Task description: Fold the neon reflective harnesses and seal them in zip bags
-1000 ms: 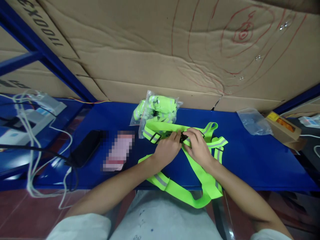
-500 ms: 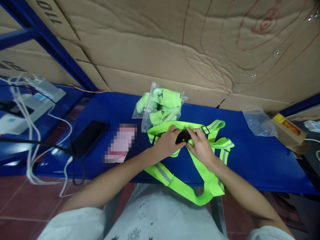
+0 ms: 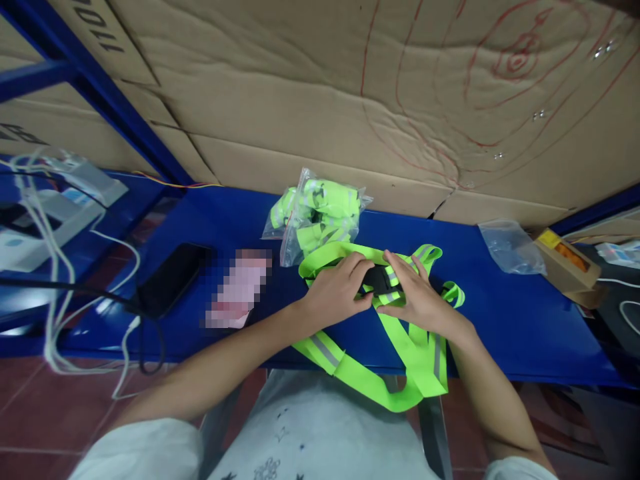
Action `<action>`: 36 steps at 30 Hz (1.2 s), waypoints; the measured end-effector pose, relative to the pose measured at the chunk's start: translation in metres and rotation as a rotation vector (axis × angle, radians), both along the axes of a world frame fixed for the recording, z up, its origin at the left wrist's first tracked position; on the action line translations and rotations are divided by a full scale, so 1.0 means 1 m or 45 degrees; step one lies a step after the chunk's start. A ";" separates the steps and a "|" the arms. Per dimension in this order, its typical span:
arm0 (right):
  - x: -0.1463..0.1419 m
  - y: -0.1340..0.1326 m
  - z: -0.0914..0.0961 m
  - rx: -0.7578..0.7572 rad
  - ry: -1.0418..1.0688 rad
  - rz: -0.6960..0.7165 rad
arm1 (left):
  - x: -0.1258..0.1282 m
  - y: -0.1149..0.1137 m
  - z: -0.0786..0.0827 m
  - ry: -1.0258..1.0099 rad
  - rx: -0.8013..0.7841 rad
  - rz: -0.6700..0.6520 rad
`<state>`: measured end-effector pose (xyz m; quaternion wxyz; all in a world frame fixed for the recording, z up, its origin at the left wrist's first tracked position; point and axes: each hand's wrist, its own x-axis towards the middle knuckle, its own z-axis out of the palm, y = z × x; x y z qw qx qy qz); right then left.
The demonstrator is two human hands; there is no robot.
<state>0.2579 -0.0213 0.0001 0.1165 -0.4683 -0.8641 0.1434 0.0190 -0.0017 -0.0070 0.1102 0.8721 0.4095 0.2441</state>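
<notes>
A black plastic buckle (image 3: 381, 281) joins the straps of a neon yellow-green reflective harness (image 3: 373, 383) with grey stripes. My left hand (image 3: 337, 290) is closed around the buckle's left side, thumb below and fingers above. At its other end, my right hand (image 3: 423, 300) has thumb and fingers spread apart over the strap, holding nothing. The harness lies in loops on the blue tabletop (image 3: 505, 320), and its lower loop hangs past the front edge. Just behind are clear zip bags (image 3: 320, 210) with rolled neon straps inside.
Left of the harness lie a pixelated pink item (image 3: 237, 290) and a black device (image 3: 175, 280). White cables (image 3: 53, 293) hang over the table's left side. At the right are an empty plastic bag (image 3: 513, 247) and a small cardboard box (image 3: 567, 263). A cardboard wall (image 3: 300, 100) stands behind.
My right hand has opened and shifted right, off the buckle, which now shows more. My left hand stays on it. The view has shifted slightly.
</notes>
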 end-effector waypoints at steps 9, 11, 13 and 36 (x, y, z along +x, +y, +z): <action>0.002 -0.010 0.014 -0.270 0.724 -0.018 | -0.010 0.001 0.028 -0.619 -0.419 -0.279; 0.001 -0.014 0.013 -0.358 0.861 -0.127 | -0.009 0.001 0.026 -0.759 -0.670 -0.446; 0.001 -0.015 0.011 -0.414 0.996 -0.227 | -0.008 -0.001 0.023 -0.803 -0.799 -0.521; -0.012 -0.007 -0.001 -0.307 1.182 -0.488 | 0.004 -0.006 0.006 -1.434 -1.868 -0.681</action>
